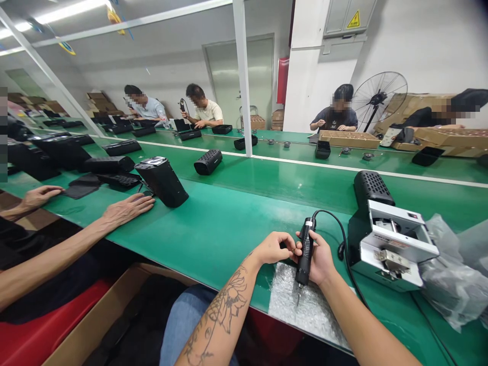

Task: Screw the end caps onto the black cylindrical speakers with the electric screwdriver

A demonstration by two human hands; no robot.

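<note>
My right hand is wrapped around a black electric screwdriver, held nearly upright with its thin bit pointing down. Beside the tool's body, the fingers of my left hand are pinched together, their tips close to or touching it. Whatever they pinch, if anything, is too small to make out. Below the bit lies a sheet of bubble wrap at the green bench's front edge. A cord loops from the screwdriver's top past a white and black screw feeder machine on the right.
A co-worker's hands rest on the bench at left, near a standing black housing. Black perforated housings sit along the green surface. Clear plastic bags lie at right. Several people work across the line, beyond a white post.
</note>
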